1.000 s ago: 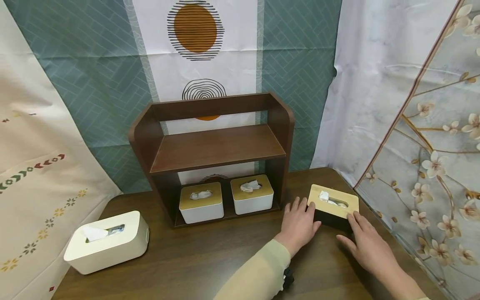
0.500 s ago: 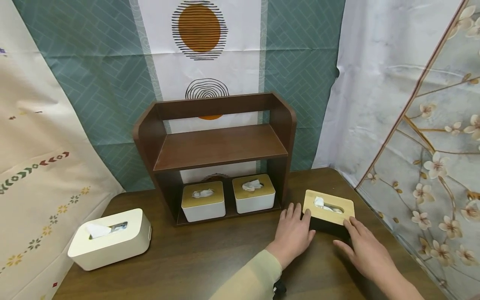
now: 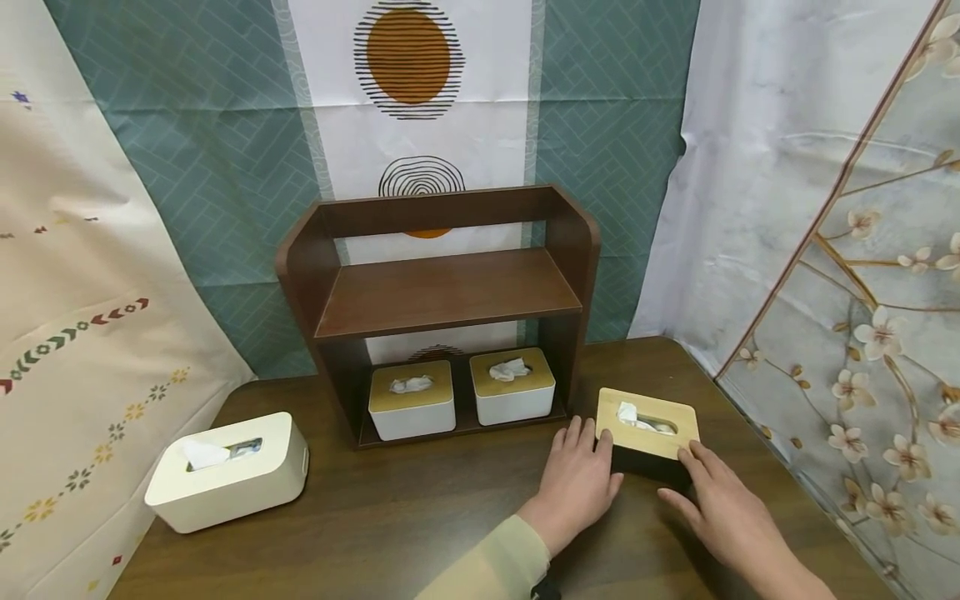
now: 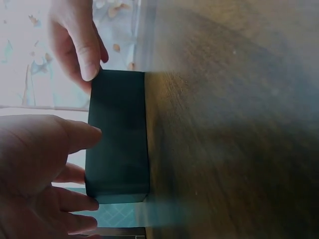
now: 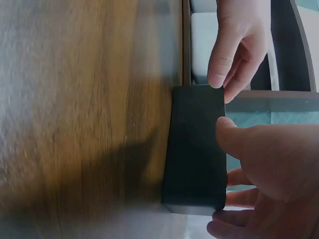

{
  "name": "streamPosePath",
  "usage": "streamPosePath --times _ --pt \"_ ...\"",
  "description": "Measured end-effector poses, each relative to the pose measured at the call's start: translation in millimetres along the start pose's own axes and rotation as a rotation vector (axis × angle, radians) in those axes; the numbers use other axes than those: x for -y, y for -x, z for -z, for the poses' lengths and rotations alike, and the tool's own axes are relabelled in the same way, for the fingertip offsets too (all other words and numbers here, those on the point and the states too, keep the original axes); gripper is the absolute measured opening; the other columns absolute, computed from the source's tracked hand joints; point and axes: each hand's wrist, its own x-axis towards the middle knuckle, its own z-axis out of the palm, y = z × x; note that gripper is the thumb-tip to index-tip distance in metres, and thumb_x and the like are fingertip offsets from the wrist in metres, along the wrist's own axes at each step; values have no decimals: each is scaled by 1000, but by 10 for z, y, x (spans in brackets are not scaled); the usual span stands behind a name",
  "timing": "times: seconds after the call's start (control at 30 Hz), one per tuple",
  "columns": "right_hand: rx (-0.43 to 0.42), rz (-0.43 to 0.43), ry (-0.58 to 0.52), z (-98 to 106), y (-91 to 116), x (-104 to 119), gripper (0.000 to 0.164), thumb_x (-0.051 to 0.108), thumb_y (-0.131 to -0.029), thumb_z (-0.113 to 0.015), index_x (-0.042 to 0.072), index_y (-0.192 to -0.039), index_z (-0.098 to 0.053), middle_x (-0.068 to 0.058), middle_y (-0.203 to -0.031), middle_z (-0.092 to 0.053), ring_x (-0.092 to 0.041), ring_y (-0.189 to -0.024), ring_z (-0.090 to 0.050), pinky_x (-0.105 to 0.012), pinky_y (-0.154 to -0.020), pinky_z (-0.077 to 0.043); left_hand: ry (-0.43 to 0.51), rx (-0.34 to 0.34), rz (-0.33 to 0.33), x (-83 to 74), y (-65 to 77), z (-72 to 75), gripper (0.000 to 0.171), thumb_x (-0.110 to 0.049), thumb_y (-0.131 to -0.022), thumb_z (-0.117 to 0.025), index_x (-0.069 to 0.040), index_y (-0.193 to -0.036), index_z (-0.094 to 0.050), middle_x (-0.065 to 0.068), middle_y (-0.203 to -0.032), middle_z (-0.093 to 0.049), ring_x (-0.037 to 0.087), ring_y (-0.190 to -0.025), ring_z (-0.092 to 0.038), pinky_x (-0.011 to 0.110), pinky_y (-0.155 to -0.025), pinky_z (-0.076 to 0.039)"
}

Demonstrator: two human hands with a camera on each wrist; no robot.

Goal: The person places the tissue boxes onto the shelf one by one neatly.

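A black tissue box with a light wooden lid sits on the table, right of the brown shelf. White tissue shows in the lid's slot. Extended fingers of my left hand touch the box's left end. At the right end, fingertips of my right hand rest against the lid's edge, thumb spread apart in front. Both wrist views show the box's dark long side between the two hands, close over the wood surface. Neither hand's fingers wrap round the box.
The brown two-tier shelf stands at the back, its upper board bare. Two white tissue boxes, a left one and a right one, sit in its lower tier. A cream tissue box stands far left on the table.
The black tissue box has shifted left and nearer me, closer to the shelf's right side, with both hands keeping at its ends. The view has turned slightly; the other boxes stay put.
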Motion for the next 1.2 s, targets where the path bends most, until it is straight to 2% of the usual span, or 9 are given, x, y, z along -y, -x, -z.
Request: streamPosePath --times 0.2,0.6,0.73,1.03,1.2 --pt "-3 16 -7 -14 37 71 72 35 -99 -86 -15 -143 -61 -41 -152 -52 -60 -135 -56 -72 -97 -53 28 -2 0 55 111 25 61 -53 -107 -70 -17 -156 -63 11 -160 -59 31 -151 -53 45 -120 -46" --pt "-38 65 -20 -21 67 270 64 34 -98 -87 -12 -139 -68 -35 -149 -60 -53 -131 -64 -67 -95 -57 47 -57 -22 232 425 93 60 -49 -105 -75 -13 -152 -66 16 -155 -63 33 -148 -56 44 -118 -48" --pt "-32 75 -28 -21 84 351 64 34 -98 -87 -12 -138 -69 -34 -149 -60 -52 -131 -64 -66 -96 -58 40 -68 -28 279 518 131 60 -48 -104 -77 -11 -150 -67 18 -153 -64 33 -146 -58 44 -116 -50" --pt "-47 75 -34 -56 86 513 62 36 -97 -88 -9 -137 -71 -31 -150 -62 -50 -133 -64 -65 -96 -58 16 -149 -39 349 705 165 61 -48 -99 -82 -10 -145 -70 20 -147 -67 35 -141 -62 43 -112 -53" --pt "-42 80 -46 -77 95 592 63 37 -97 -88 -8 -138 -71 -30 -151 -62 -50 -135 -63 -65 -98 -57 15 -155 -29 394 797 188 61 -47 -98 -83 -8 -144 -71 22 -146 -68 36 -141 -63 43 -113 -53"
